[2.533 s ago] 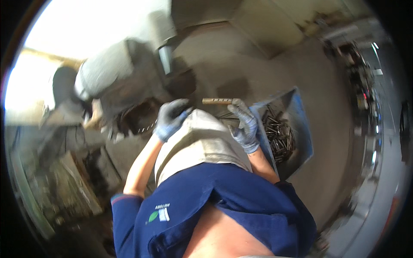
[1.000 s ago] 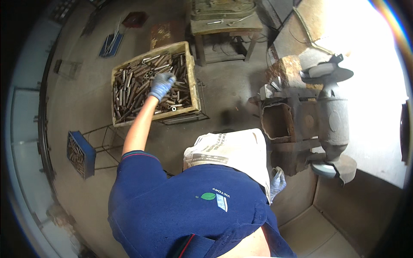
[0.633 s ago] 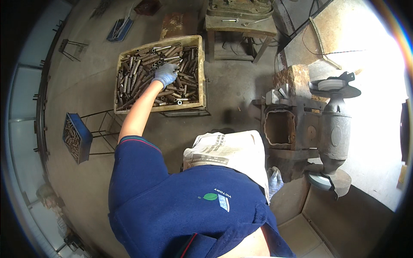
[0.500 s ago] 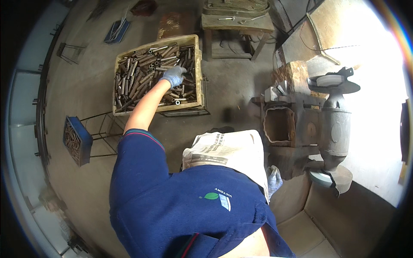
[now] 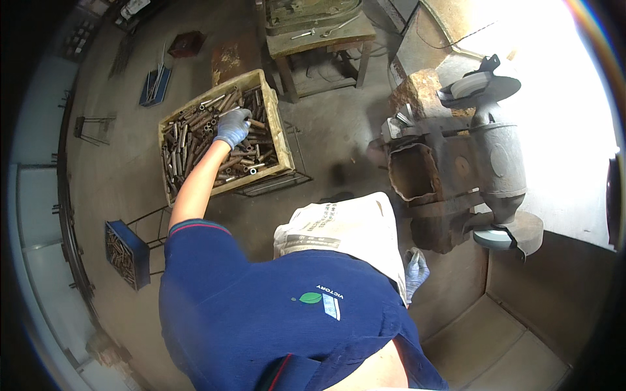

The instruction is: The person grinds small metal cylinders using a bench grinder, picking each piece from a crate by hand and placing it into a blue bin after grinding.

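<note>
My left hand [image 5: 233, 127], in a blue-grey glove, reaches into a yellowish plastic crate [image 5: 282, 140] heaped with short metal tubes. Its fingers are curled, and a brownish metal tube [image 5: 258, 124] juts out beside them, seemingly in their hold. Part of the grip is hidden by the back of the hand. Low beside my pale apron [image 5: 345, 225] hangs my right hand [image 5: 415, 270], gloved as well. Its fingers are drawn together, and what they may hold is too small to make out.
A bench grinder [image 5: 499, 159] with a wheel at each end stands at right on a rusty stand [image 5: 450, 169]. Blue bins [image 5: 135, 257] of small parts sit at left. A wooden table [image 5: 319, 42] with wrenches stands beyond the crate.
My view has turned, so the crate and grinder appear shifted. My left hand's fingers have gone from partly stretched to curled among the tubes. The right hand stays beside the apron.
</note>
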A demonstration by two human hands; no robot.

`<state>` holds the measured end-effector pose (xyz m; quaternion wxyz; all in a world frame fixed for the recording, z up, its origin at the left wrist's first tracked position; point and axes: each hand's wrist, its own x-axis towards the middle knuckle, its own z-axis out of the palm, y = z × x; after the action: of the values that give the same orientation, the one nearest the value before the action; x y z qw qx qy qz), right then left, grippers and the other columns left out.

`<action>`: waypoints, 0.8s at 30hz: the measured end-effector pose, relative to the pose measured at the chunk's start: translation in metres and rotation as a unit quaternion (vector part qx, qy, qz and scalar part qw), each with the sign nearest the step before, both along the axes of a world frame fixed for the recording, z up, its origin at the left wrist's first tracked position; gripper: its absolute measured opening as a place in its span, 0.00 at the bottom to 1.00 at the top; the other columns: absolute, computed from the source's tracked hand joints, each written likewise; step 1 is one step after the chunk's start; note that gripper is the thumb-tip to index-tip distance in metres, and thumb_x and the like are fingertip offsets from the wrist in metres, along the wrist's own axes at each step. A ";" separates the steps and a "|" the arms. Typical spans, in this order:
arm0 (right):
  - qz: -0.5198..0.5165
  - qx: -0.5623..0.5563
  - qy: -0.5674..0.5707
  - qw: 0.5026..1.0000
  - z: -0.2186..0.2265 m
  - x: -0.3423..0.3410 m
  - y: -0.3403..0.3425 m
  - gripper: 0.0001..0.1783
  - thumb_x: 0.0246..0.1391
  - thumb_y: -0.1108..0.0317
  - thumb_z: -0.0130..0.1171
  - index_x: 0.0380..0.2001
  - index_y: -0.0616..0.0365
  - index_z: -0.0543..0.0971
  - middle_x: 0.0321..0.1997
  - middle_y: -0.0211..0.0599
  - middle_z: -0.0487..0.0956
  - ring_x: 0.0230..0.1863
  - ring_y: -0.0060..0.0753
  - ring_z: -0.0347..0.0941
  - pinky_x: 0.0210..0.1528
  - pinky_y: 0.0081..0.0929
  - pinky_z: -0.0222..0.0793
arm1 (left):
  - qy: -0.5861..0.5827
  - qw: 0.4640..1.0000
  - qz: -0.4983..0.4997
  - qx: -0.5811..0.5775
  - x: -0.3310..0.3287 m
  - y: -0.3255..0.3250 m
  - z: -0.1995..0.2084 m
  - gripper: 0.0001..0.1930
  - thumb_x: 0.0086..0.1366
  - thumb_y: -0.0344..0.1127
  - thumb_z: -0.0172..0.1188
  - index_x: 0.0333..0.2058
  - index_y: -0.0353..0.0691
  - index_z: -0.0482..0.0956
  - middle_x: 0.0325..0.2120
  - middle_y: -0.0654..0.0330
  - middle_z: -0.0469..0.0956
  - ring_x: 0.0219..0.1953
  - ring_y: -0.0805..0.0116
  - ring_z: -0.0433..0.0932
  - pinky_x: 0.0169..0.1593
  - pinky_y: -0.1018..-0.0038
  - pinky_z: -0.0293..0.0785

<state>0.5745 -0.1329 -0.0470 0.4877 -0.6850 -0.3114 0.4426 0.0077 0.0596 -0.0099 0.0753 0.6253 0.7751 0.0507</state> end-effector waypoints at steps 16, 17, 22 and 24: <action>0.177 0.269 -0.322 0.890 0.125 -0.053 0.082 0.26 0.35 0.67 0.68 0.43 0.61 0.77 0.53 0.49 0.72 0.52 0.47 0.71 0.53 0.34 0.68 | -0.723 0.618 -0.152 -0.268 0.320 0.036 0.057 0.10 0.60 0.34 0.59 0.35 0.31 0.77 0.26 0.55 0.79 0.25 0.72 0.78 0.27 0.80 0.75; 0.162 0.278 -0.339 0.884 0.123 -0.050 0.080 0.28 0.34 0.68 0.69 0.44 0.62 0.77 0.53 0.50 0.72 0.53 0.47 0.71 0.53 0.33 0.68 | -0.734 0.596 -0.151 -0.288 0.334 0.033 0.050 0.11 0.60 0.34 0.59 0.35 0.30 0.76 0.26 0.54 0.79 0.26 0.71 0.78 0.28 0.80 0.75; -0.007 0.280 -0.330 0.901 0.111 -0.037 0.058 0.29 0.36 0.68 0.70 0.46 0.62 0.76 0.53 0.49 0.72 0.53 0.47 0.70 0.54 0.32 0.67 | -0.772 0.455 -0.120 -0.427 0.384 0.026 0.044 0.10 0.58 0.31 0.61 0.35 0.30 0.76 0.24 0.53 0.78 0.26 0.68 0.79 0.27 0.80 0.76; -0.054 0.269 -0.309 0.911 0.116 -0.033 0.049 0.27 0.36 0.68 0.70 0.44 0.63 0.77 0.52 0.49 0.72 0.52 0.46 0.71 0.53 0.31 0.68 | -0.757 0.464 -0.150 -0.435 0.399 0.026 0.046 0.10 0.59 0.33 0.61 0.34 0.31 0.76 0.24 0.53 0.78 0.25 0.68 0.79 0.26 0.80 0.75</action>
<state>0.5419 -0.0841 0.0689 0.5561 -0.6464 -0.5160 0.0812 0.4064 0.0853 0.0358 0.9011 0.3355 0.2308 0.1488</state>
